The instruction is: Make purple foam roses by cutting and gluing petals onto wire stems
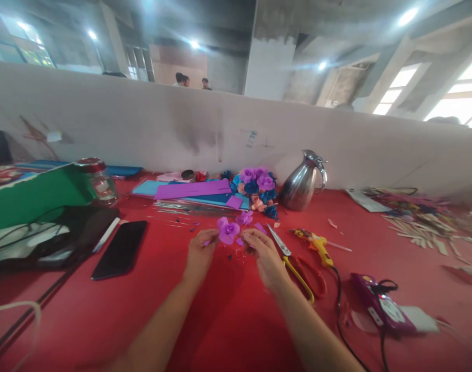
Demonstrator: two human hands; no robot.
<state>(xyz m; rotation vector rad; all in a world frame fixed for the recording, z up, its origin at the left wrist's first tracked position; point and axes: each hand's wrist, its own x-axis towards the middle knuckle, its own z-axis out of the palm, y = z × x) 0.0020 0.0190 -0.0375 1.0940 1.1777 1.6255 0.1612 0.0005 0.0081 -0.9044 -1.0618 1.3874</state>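
Note:
A purple paper flower (pixel 227 231) is held up between my hands over the red table. My left hand (pixel 203 244) pinches its left side with thumb and fingers closed. On the other side, my right hand (pixel 259 245) has its fingers pressed together close to the flower's right edge; whatever they grip is too small to make out. Just behind lies a second purple flower (pixel 244 218). Purple paper strips (pixel 193 189) rest on blue sheets at the back, beside a pile of purple, blue and peach paper flowers (pixel 259 183).
Scissors (pixel 298 263) with yellow and red handles and a yellow glue gun (pixel 317 247) lie right of my hands. A purple power strip (pixel 383 305) with cables is further right. A metal jug (pixel 303 181) stands behind. Leftward are a phone (pixel 120 250) and a glass jar (pixel 100 181).

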